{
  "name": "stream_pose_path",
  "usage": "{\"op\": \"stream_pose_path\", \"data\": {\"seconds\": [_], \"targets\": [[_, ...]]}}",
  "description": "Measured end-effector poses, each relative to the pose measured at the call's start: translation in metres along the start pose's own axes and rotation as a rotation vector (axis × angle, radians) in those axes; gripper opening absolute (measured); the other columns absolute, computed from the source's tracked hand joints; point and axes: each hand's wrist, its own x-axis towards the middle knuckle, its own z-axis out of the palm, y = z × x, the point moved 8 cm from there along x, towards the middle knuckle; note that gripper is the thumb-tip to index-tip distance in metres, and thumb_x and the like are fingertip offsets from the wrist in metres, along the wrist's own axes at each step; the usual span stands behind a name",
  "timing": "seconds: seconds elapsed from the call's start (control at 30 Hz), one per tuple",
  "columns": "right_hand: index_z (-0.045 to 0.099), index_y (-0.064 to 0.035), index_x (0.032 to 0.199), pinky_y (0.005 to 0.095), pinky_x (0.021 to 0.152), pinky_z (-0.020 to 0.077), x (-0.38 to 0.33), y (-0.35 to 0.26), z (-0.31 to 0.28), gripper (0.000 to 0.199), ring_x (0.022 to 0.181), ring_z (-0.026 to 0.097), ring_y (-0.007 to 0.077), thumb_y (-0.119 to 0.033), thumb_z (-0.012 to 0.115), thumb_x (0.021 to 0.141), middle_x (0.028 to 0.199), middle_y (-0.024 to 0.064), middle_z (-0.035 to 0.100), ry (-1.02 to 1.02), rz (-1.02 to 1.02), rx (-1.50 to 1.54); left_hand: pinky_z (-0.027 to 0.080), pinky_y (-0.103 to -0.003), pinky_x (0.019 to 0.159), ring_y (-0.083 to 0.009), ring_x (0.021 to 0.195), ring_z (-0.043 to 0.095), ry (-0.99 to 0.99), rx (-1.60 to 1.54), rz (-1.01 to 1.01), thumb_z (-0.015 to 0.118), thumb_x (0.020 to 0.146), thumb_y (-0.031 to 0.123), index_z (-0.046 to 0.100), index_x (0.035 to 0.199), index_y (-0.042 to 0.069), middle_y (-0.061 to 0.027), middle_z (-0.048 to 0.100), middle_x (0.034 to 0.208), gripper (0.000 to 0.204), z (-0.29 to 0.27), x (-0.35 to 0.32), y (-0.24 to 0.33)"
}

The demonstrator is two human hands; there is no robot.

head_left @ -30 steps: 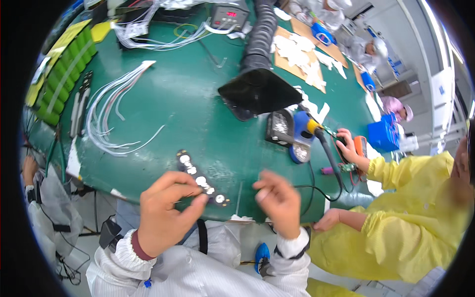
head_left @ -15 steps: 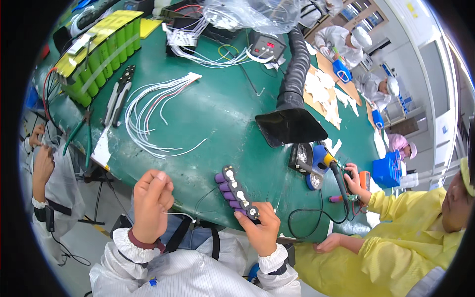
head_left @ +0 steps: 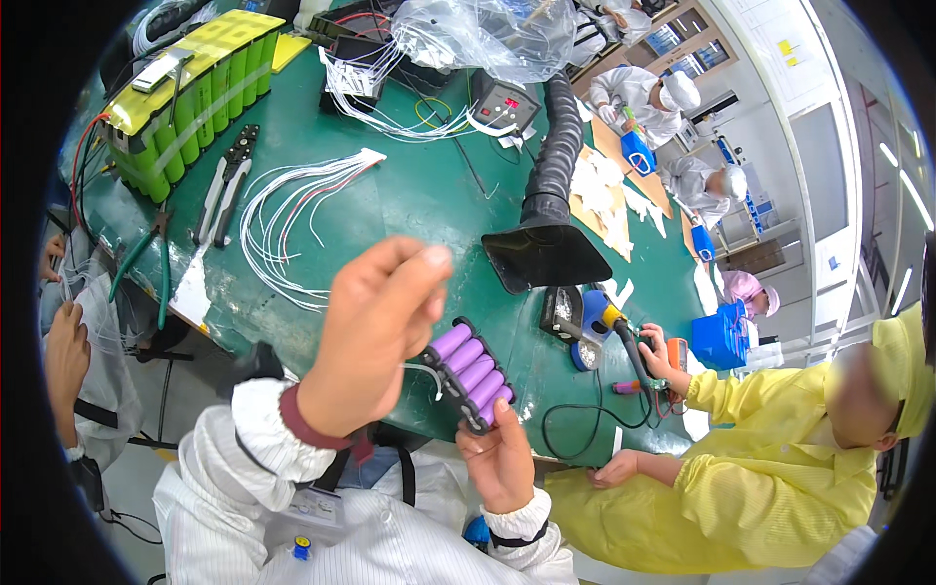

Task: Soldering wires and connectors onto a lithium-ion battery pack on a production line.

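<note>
R hand (head_left: 499,463) grips purple cyl.-cell batt. pack (head_left: 470,375) at one corner; L hand (head_left: 375,327) apart, fingers bunched, can't tell on what. Best hold: firm, on black holder (head_left: 450,393).

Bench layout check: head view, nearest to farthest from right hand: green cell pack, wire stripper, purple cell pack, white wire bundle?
1. Purple cell pack: in right hand.
2. White wire bundle: left.
3. Wire stripper: farther left.
4. Green cell pack: far left, beyond.
</note>
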Motion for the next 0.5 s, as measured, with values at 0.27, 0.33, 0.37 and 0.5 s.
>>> {"op": "stream_pose_path", "data": {"seconds": [0.27, 0.33, 0.37, 0.5], "targets": [[0.063, -0.0033, 0.096, 0.0240, 0.058, 0.0376, -0.013, 0.027, 0.004, 0.026, 0.073, 0.045, 0.0134, -0.028, 0.057, 0.102, 0.085, 0.0075, 0.063, 0.031, 0.299, 0.513, 0.017, -0.020, 0.041, 0.0009, 0.044, 0.028, -0.177, 0.180, -0.008, 0.067, 0.094, 0.026, 0.060, 0.093, 0.007, 0.0043, 0.055, 0.070, 0.020, 0.065, 0.040, -0.008], [0.063, -0.0022, 0.095, 0.0245, 0.059, 0.0381, -0.017, 0.029, 0.010, 0.029, 0.074, 0.044, 0.0139, -0.029, 0.055, 0.103, 0.082, 0.0084, 0.062, -0.014, 0.351, 0.614, 0.017, -0.020, 0.041, 0.0009, 0.044, 0.028, -0.190, 0.208, -0.002, 0.067, 0.094, 0.026, 0.060, 0.092, 0.007, 0.0043, 0.055, 0.070, 0.020, 0.071, 0.045, -0.011], [0.063, -0.0022, 0.095, 0.0245, 0.059, 0.0381, -0.018, 0.029, 0.010, 0.029, 0.074, 0.044, 0.0139, -0.029, 0.055, 0.103, 0.082, 0.0084, 0.062, -0.004, 0.347, 0.610, 0.017, -0.020, 0.041, 0.0009, 0.044, 0.028, -0.196, 0.232, 0.015, 0.067, 0.094, 0.027, 0.060, 0.092, 0.008, 0.0043, 0.055, 0.070, 0.020, 0.073, 0.047, -0.011], [0.061, -0.0026, 0.094, 0.0247, 0.061, 0.0388, -0.022, 0.030, 0.014, 0.033, 0.074, 0.044, 0.0148, -0.032, 0.051, 0.105, 0.079, 0.0086, 0.059, -0.054, 0.376, 0.646, 0.017, -0.021, 0.041, 0.0007, 0.044, 0.028, -0.217, 0.249, -0.001, 0.067, 0.094, 0.027, 0.060, 0.090, 0.008, 0.0040, 0.055, 0.071, 0.020, 0.077, 0.051, -0.019]]}}
